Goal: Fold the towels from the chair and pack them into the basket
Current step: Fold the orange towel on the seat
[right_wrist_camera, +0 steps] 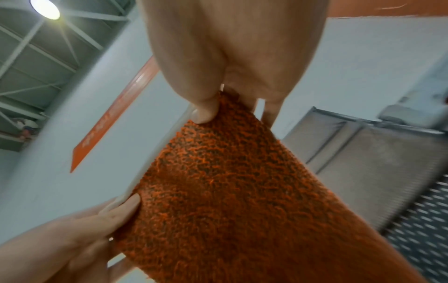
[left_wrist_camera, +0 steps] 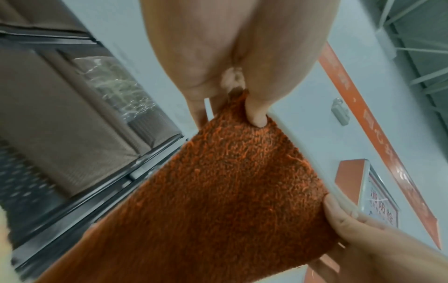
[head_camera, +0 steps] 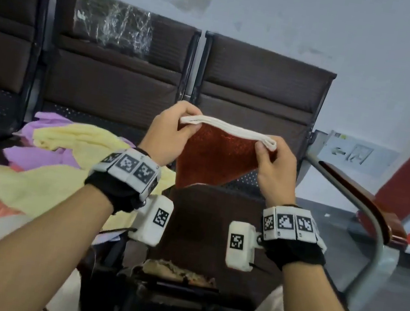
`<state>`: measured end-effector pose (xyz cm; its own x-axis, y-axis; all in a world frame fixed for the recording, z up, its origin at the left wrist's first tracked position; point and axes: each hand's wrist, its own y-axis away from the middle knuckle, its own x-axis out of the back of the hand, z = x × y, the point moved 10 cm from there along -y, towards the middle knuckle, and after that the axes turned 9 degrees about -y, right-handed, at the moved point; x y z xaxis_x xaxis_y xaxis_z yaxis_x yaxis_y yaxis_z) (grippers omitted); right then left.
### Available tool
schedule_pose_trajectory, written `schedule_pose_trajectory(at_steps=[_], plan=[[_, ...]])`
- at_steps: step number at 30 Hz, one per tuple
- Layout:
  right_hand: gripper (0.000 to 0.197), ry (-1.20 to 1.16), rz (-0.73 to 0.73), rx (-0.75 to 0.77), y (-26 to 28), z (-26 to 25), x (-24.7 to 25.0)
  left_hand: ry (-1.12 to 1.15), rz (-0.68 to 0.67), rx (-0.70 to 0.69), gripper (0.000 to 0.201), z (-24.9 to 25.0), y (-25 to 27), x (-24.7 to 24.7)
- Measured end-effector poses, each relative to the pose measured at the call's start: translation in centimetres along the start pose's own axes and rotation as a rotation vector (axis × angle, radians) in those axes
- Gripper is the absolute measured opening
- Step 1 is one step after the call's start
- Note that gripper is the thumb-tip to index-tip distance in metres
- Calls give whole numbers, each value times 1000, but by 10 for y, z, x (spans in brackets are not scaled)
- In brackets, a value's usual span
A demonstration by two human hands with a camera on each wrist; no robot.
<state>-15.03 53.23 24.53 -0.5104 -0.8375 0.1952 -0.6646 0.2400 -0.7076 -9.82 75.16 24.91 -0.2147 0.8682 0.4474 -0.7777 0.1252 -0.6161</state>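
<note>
Left hand (head_camera: 169, 133) and right hand (head_camera: 274, 166) pinch the rust-orange looped terry towel (head_camera: 214, 157) by its white hem. It hangs tapering. The red sign's (left_wrist_camera: 380, 206) writing is blurred.

Towel (head_camera: 214, 157) held up betw. left hand (head_camera: 168, 133) & right hand (head_camera: 273, 166), in front of chair backrest (head_camera: 261, 83); towel pile (head_camera: 45, 157) on seat to left.

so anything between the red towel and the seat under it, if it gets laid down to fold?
Nothing visible. Left hand and right hand pinch the red towel by its white edge above bare dark seat. The towel pile lies left. No basket clearly in view.
</note>
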Motion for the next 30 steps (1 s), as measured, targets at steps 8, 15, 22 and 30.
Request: schedule_pose_trajectory(at_steps=[8,15,22,30], plan=[[13,-43,-100,-336,177,66,13,-6,-261,242,8,-72,160,-65],[35,-63,-654,-724,246,113,-37,-10,-349,340,12,-108,198,-84],[23,186,-558,-732,196,165,-33,10,-259,344,16,-128,145,-94],[34,131,-527,-804,157,223,-62,38,-273,489,21,-193,94,-130]])
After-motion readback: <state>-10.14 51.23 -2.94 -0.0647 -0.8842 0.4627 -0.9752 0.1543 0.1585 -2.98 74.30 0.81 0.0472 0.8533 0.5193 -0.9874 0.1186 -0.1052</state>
